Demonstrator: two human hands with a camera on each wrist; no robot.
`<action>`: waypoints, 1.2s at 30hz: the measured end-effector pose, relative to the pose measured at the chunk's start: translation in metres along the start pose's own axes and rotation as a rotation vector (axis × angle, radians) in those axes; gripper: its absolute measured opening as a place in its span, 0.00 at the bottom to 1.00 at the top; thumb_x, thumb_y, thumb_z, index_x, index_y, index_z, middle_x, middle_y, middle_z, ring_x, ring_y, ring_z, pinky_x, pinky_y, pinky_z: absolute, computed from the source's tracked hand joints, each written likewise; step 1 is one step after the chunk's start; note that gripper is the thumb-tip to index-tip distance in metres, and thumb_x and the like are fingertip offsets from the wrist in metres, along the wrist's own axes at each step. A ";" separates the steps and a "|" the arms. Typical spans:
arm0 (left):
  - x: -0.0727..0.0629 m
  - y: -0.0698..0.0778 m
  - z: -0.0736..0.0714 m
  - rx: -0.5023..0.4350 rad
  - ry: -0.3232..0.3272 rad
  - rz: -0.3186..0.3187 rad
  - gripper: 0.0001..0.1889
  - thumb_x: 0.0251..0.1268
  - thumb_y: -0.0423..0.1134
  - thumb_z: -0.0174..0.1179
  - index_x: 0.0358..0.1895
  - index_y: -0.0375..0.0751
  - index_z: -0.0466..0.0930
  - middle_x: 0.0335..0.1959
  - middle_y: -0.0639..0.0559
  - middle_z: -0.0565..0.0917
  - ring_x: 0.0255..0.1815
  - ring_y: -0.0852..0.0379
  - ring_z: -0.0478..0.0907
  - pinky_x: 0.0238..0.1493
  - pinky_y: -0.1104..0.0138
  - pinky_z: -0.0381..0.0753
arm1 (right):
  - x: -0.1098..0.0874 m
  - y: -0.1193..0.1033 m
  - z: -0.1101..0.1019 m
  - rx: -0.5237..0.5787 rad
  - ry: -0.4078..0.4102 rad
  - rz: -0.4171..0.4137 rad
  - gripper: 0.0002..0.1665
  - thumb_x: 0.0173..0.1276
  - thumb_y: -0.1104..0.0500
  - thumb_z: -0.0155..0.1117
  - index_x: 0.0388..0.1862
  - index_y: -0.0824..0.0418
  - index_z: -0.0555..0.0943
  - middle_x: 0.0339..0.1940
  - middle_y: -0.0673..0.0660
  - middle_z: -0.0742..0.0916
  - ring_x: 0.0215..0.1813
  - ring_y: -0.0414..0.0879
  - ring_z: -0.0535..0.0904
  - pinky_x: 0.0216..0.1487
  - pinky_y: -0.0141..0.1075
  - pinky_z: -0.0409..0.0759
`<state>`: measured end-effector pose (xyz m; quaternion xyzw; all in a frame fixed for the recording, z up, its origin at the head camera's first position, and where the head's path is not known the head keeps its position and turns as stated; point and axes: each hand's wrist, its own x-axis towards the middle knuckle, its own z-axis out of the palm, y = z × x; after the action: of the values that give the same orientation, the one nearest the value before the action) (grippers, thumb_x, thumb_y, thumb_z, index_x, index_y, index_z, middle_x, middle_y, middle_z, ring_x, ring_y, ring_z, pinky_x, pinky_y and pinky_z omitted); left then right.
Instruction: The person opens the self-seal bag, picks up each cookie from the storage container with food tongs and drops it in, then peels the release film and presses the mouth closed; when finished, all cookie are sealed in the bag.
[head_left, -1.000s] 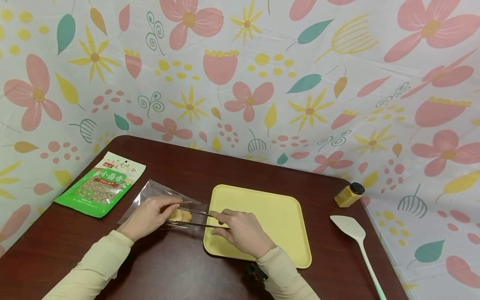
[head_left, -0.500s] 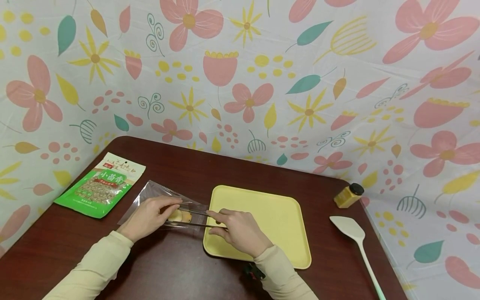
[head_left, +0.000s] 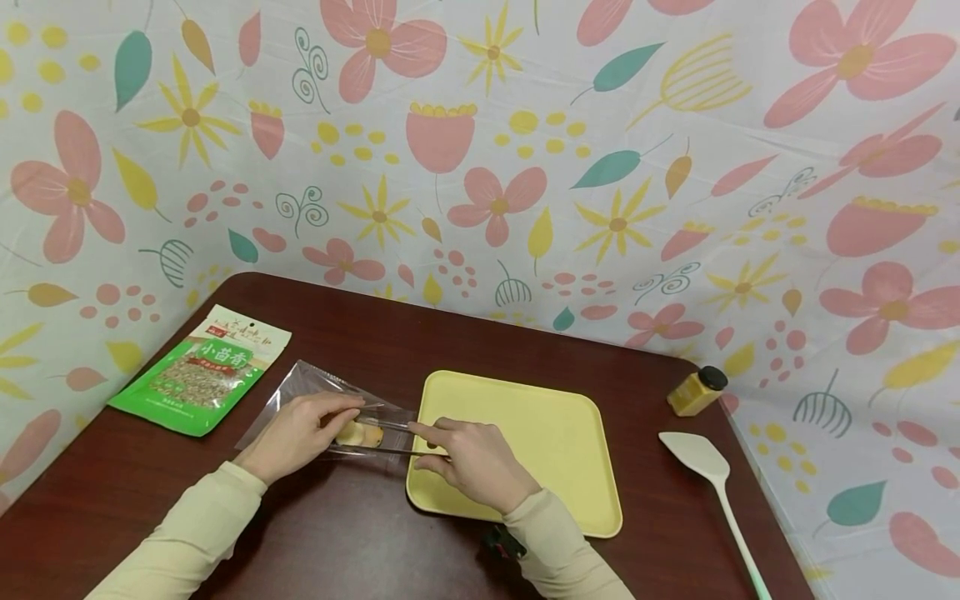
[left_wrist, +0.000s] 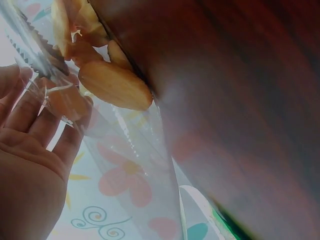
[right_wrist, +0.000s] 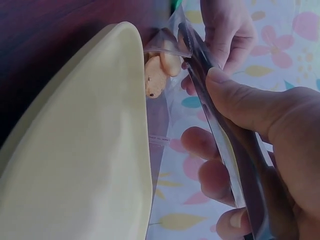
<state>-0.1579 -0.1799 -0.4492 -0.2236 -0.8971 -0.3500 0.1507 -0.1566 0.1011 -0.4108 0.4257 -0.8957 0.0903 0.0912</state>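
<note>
My left hand pinches the clear plastic bag near its mouth with thumb and fingers. Inside the bag lie several golden-brown slices that look like bread, bunched near the opening in the left wrist view. My right hand grips a pair of metal tongs, thumb on one arm and fingers on the other. The tongs' arms reach into the bag on either side of a slice. Their serrated tips show by my left fingers in the left wrist view.
A yellow tray lies under my right hand, its left edge by the bag. At the left is a green and white spice packet. To the right are a yellow jar with a black lid and a white spatula. Patterned cloth backs the table.
My right hand has shifted slightly left, carrying the tongs a little further into the bag. The left hand stays in place on the bag.
</note>
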 end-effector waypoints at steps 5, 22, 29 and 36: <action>0.001 0.001 0.000 0.008 0.007 0.004 0.11 0.65 0.37 0.65 0.49 0.46 0.87 0.46 0.56 0.86 0.49 0.56 0.82 0.50 0.57 0.81 | 0.001 0.000 0.002 -0.007 -0.003 -0.005 0.27 0.65 0.42 0.65 0.62 0.46 0.80 0.38 0.44 0.87 0.29 0.33 0.81 0.23 0.28 0.76; 0.001 0.000 0.000 0.021 0.027 0.038 0.10 0.64 0.37 0.65 0.47 0.45 0.87 0.45 0.54 0.87 0.48 0.55 0.83 0.49 0.58 0.82 | -0.006 0.001 -0.004 0.025 -0.026 0.031 0.27 0.65 0.41 0.65 0.63 0.44 0.79 0.36 0.43 0.85 0.27 0.34 0.79 0.23 0.29 0.75; 0.000 0.001 -0.001 0.017 0.017 0.036 0.10 0.65 0.37 0.65 0.48 0.44 0.87 0.45 0.54 0.87 0.49 0.55 0.82 0.48 0.58 0.82 | -0.022 0.007 -0.011 0.046 0.013 0.062 0.27 0.64 0.42 0.68 0.61 0.46 0.80 0.35 0.43 0.85 0.23 0.33 0.76 0.22 0.29 0.73; -0.001 0.000 0.000 0.027 0.013 0.024 0.11 0.65 0.37 0.65 0.49 0.45 0.87 0.46 0.54 0.86 0.49 0.55 0.82 0.47 0.57 0.82 | -0.048 0.017 -0.027 0.063 0.028 0.147 0.27 0.63 0.43 0.69 0.61 0.45 0.80 0.35 0.42 0.84 0.21 0.30 0.70 0.22 0.29 0.71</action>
<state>-0.1567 -0.1806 -0.4495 -0.2303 -0.8979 -0.3375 0.1636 -0.1380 0.1539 -0.3971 0.3602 -0.9199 0.1309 0.0833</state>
